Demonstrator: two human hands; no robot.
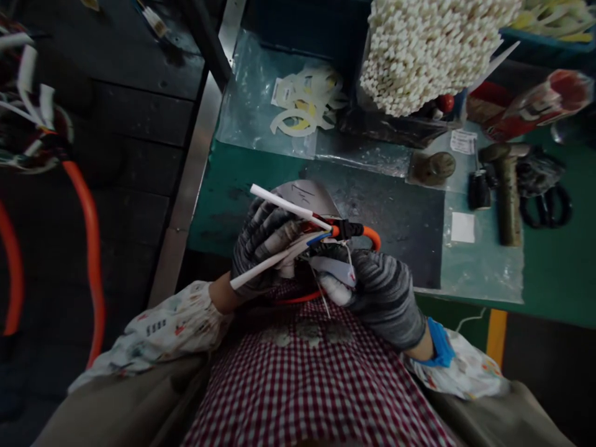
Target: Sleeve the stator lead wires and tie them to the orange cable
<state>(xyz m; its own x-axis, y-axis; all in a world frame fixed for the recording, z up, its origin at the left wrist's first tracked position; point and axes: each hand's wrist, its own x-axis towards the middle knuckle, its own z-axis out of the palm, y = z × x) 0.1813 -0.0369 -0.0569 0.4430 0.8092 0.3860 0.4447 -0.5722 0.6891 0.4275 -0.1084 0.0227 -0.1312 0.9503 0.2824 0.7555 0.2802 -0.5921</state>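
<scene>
My left hand (263,245), in a striped grey glove with a dark palm, grips a white tube (284,203) and a flat white strip (265,267). My right hand (384,292), in a matching glove, holds an orange cable (370,237) near a black connector (347,230). Its fingertip is wrapped in white tape (333,288). A thin blue wire (319,239) runs between my hands, which nearly touch. A grey paper card (310,195) sticks up behind my left hand.
A dark mat (386,211) lies on the green workbench (559,186). Beyond it are a bag of white rings (298,102), a thick bundle of white-tipped wires (433,49), a wooden-handled mallet (506,192) and black-handled scissors (546,208). Orange cable (93,261) hangs at left.
</scene>
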